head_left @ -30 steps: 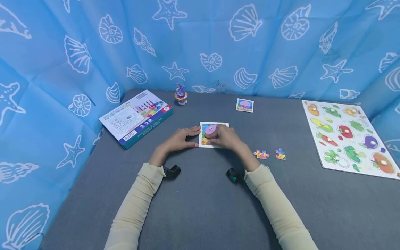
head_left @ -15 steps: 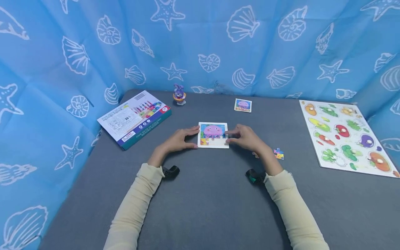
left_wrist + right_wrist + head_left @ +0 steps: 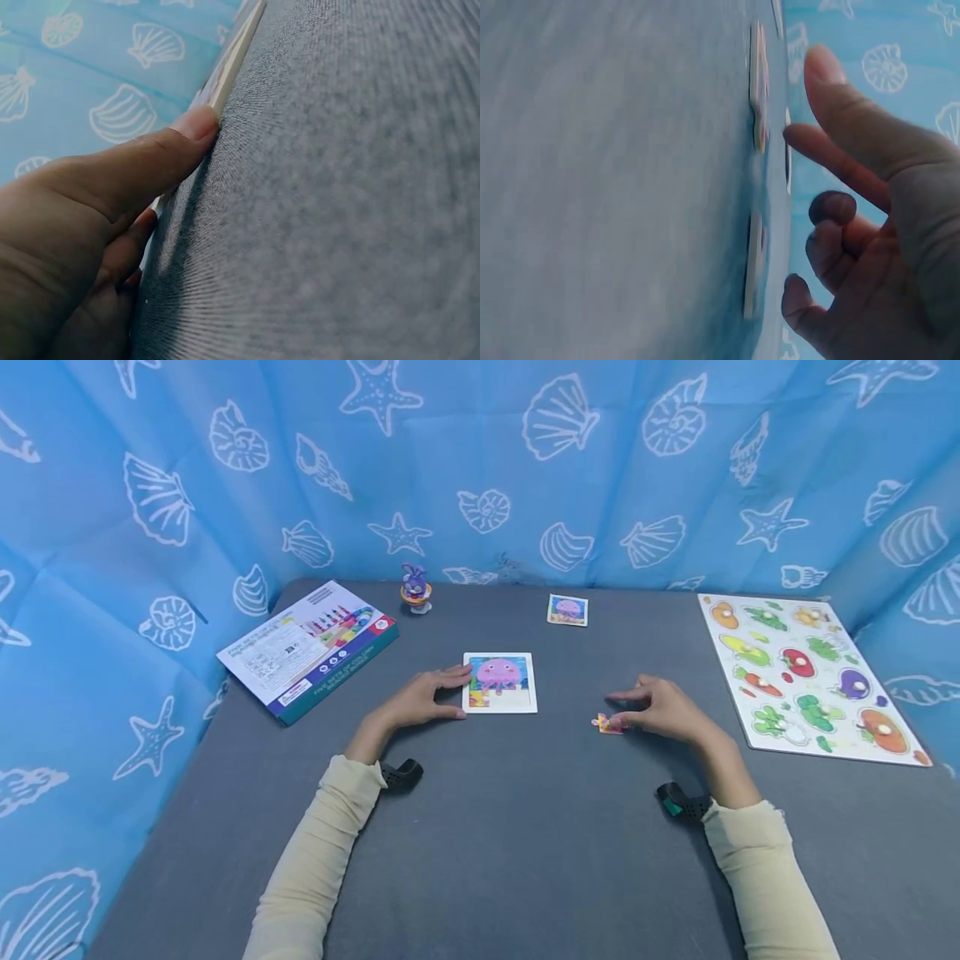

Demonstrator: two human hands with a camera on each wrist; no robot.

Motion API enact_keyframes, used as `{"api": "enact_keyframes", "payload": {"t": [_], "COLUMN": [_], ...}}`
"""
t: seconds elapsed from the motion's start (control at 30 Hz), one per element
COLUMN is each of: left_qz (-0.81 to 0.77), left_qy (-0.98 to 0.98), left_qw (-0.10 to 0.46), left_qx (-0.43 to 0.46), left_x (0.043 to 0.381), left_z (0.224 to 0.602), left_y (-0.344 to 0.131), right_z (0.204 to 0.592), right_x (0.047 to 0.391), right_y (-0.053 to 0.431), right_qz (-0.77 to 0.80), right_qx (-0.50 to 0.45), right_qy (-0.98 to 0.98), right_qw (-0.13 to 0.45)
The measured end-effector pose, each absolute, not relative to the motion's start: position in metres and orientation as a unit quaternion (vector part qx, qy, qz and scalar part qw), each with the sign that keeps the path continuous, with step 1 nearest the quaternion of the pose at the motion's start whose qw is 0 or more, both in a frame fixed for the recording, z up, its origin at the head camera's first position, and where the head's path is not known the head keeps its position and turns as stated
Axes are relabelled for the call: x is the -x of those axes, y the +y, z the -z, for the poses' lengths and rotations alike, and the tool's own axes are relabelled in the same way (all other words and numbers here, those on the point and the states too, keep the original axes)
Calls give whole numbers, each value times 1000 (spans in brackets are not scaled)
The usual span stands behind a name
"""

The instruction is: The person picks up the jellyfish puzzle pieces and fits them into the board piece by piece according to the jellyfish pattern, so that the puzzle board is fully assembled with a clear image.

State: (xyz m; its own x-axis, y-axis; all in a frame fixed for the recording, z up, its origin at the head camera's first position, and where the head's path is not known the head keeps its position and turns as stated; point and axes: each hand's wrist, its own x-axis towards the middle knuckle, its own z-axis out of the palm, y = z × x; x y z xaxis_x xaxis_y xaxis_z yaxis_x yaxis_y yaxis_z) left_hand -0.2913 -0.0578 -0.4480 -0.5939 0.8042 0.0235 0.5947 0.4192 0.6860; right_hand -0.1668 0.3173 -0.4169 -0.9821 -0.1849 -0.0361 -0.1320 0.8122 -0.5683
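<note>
In the head view a white-framed jigsaw board (image 3: 523,707) lies flat, with a pink jellyfish picture across its upper part and a pale bare area at lower right. My left hand (image 3: 422,700) rests at its left side, thumb and fingertips touching the edge. The left wrist view shows that thumb (image 3: 196,124) against the board's side. My right hand (image 3: 663,708) hovers over the loose jigsaw pieces, thumb and index finger apart. One piece (image 3: 604,724) shows beside the thumb; the hand hides the other. Both pieces (image 3: 758,82) stand out in the right wrist view, nothing between the fingers.
Behind the board is a small jellyfish picture card (image 3: 567,610). At the back left stand a purple rabbit figure (image 3: 415,587) and a flat bead-set box (image 3: 307,647). A vegetable peg board (image 3: 813,672) lies on the right. A blue shell-patterned curtain (image 3: 480,460) borders the table.
My right hand has left the jellyfish picture and moved right to the loose pieces. My left hand has stayed at the board's edge. The head view has shifted slightly.
</note>
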Motion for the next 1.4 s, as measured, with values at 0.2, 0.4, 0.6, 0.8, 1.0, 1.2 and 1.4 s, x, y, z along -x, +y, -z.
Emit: {"api": "enact_keyframes", "payload": {"t": [0.2,0.4,0.6,0.8,1.0,1.2,1.4], "left_qz": [-330,-333,-331,-334,-330,-325,-324], "left_qy": [831,830,824,816,818,823,824], "left_qw": [163,168,172,180,185,186,183], "left_qx": [-416,-414,-427,-437,-433,-426,-427], "left_x": [291,291,290,289,290,290,290], "left_z": [449,448,448,447,447,446,446], "left_y": [-59,-59,-59,-59,-58,-60,-58], "right_z": [421,426,428,430,432,431,429], "right_x": [161,162,166,170,176,187,206], "right_y": [327,332,330,327,320,305,274], "right_qz": [278,299,310,318,316,324,348], "right_qx": [127,148,169,163,153,143,171], "right_qy": [951,942,935,934,936,935,921], "right_qw": [44,31,20,13,-6,-28,-44]}}
